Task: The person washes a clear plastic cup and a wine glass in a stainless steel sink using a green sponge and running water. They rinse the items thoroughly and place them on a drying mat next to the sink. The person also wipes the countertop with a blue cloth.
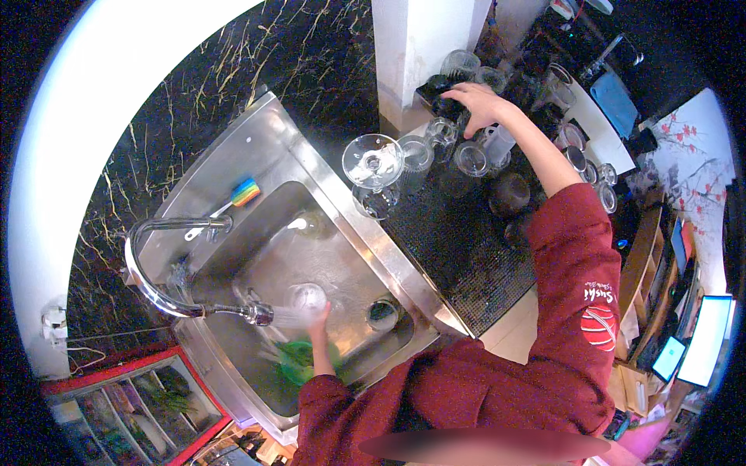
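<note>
Water runs from a chrome gooseneck faucet [140,268] onto a clear glass [309,298] in the steel sink [373,256]. Around that glass my left hand [320,319] is closed, partly blurred by the spray. Under the left wrist lies a green object [300,358], perhaps a bowl or strainer. Another glass [382,315] stands in the sink's right part. My right hand [481,105] reaches over a crowd of glassware on the black ribbed mat [466,233], fingers spread beside a dark object; whether it touches anything is unclear. A stemmed glass [373,161] rests upside down near the sink's edge.
A rainbow-coloured brush [245,192] with a white handle lies behind the sink. Beyond the mat rises a white pillar [408,58]. More glasses [606,186] stand at the right, near a blue cloth [613,103]. A red-framed display case [140,408] sits at lower left.
</note>
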A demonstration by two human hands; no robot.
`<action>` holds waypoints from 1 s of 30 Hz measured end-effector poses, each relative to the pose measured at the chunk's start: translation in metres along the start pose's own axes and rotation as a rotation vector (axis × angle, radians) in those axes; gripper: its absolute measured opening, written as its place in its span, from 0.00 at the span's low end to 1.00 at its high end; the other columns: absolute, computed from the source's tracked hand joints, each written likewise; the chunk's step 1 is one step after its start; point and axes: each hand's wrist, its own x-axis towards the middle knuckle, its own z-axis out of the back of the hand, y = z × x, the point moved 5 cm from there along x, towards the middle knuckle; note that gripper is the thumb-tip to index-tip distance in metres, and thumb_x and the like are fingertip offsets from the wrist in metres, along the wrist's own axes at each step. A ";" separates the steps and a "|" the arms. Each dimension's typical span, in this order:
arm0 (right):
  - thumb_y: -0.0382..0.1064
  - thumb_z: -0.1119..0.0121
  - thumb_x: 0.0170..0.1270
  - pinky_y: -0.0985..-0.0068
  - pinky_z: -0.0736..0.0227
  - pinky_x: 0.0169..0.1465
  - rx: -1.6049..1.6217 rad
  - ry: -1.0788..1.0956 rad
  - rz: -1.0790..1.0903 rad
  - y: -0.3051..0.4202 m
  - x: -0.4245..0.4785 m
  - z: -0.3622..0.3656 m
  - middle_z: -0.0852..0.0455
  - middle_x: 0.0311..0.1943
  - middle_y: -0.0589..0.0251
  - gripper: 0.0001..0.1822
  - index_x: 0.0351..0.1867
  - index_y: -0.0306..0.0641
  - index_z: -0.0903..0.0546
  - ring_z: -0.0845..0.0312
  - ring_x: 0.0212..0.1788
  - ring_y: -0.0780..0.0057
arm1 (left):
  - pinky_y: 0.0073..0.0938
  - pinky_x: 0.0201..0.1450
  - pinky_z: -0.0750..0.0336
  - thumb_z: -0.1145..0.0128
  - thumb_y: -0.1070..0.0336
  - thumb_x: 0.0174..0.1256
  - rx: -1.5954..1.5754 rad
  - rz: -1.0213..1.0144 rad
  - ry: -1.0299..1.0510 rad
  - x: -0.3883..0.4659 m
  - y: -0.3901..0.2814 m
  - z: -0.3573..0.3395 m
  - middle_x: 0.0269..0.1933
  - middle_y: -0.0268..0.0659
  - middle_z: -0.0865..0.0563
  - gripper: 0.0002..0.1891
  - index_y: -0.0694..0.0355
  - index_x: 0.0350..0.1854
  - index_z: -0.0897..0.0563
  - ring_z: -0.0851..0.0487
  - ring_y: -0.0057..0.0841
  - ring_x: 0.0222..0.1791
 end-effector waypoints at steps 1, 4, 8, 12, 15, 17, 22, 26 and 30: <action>0.40 0.30 0.26 0.68 0.39 0.59 0.050 -0.038 0.216 0.012 0.000 0.003 0.31 0.52 0.53 0.47 0.58 0.43 0.36 0.35 0.54 0.55 | 0.29 0.59 0.40 0.36 0.54 0.49 -0.005 -0.038 0.007 -0.001 -0.006 -0.002 0.55 0.40 0.29 0.34 0.68 0.55 0.33 0.32 0.30 0.54; 0.38 0.34 0.30 0.68 0.35 0.55 0.249 0.176 0.249 0.041 0.009 -0.009 0.25 0.48 0.54 0.38 0.54 0.47 0.30 0.30 0.50 0.58 | 0.29 0.59 0.41 0.36 0.52 0.48 0.058 0.006 0.008 0.008 0.016 0.003 0.55 0.40 0.29 0.34 0.67 0.55 0.33 0.33 0.30 0.55; 0.40 0.34 0.30 0.69 0.27 0.44 0.228 0.123 0.231 0.053 0.013 -0.006 0.18 0.36 0.57 0.27 0.41 0.42 0.22 0.22 0.38 0.59 | 0.29 0.59 0.41 0.36 0.51 0.48 0.048 0.045 -0.033 0.003 0.014 0.001 0.55 0.41 0.29 0.35 0.67 0.55 0.33 0.33 0.31 0.55; 0.41 0.34 0.29 0.70 0.27 0.45 0.157 0.114 0.144 0.032 0.007 -0.005 0.18 0.36 0.55 0.27 0.40 0.41 0.21 0.22 0.39 0.60 | 0.29 0.59 0.41 0.36 0.50 0.48 0.011 0.038 -0.102 -0.009 -0.015 -0.002 0.55 0.41 0.29 0.35 0.67 0.55 0.33 0.34 0.31 0.56; 0.42 0.33 0.29 0.71 0.28 0.46 0.168 0.101 0.013 0.027 0.000 -0.001 0.18 0.36 0.54 0.28 0.40 0.41 0.21 0.22 0.39 0.60 | 0.29 0.59 0.41 0.37 0.49 0.48 0.062 0.061 -0.055 -0.022 -0.059 -0.004 0.55 0.41 0.29 0.36 0.67 0.55 0.33 0.34 0.31 0.55; 0.42 0.32 0.29 0.70 0.30 0.48 0.085 0.176 -0.023 0.029 0.004 -0.004 0.20 0.41 0.53 0.32 0.44 0.42 0.23 0.24 0.44 0.59 | 0.29 0.59 0.41 0.36 0.49 0.48 0.062 0.083 -0.015 -0.029 -0.076 -0.003 0.55 0.41 0.30 0.36 0.67 0.55 0.33 0.33 0.31 0.55; 0.44 0.30 0.27 0.68 0.32 0.51 0.025 -0.096 0.454 0.078 0.009 0.000 0.23 0.46 0.50 0.43 0.54 0.44 0.32 0.28 0.49 0.57 | 0.29 0.59 0.41 0.35 0.52 0.47 -0.013 0.069 -0.020 -0.025 -0.062 0.001 0.55 0.41 0.29 0.35 0.67 0.55 0.33 0.33 0.31 0.55; 0.53 0.28 0.23 0.62 0.30 0.48 0.184 0.193 0.343 0.109 0.016 -0.015 0.20 0.39 0.50 0.49 0.56 0.52 0.37 0.25 0.42 0.50 | 0.29 0.58 0.40 0.34 0.54 0.47 0.047 -0.086 -0.073 -0.010 -0.037 0.011 0.55 0.39 0.28 0.34 0.66 0.55 0.32 0.32 0.31 0.54; 0.52 0.29 0.23 0.61 0.27 0.42 0.072 0.021 0.300 0.108 0.001 -0.007 0.19 0.32 0.50 0.43 0.50 0.48 0.32 0.23 0.36 0.52 | 0.28 0.58 0.39 0.34 0.56 0.47 -0.046 -0.092 -0.060 -0.016 -0.041 0.004 0.54 0.39 0.28 0.33 0.66 0.55 0.32 0.31 0.30 0.54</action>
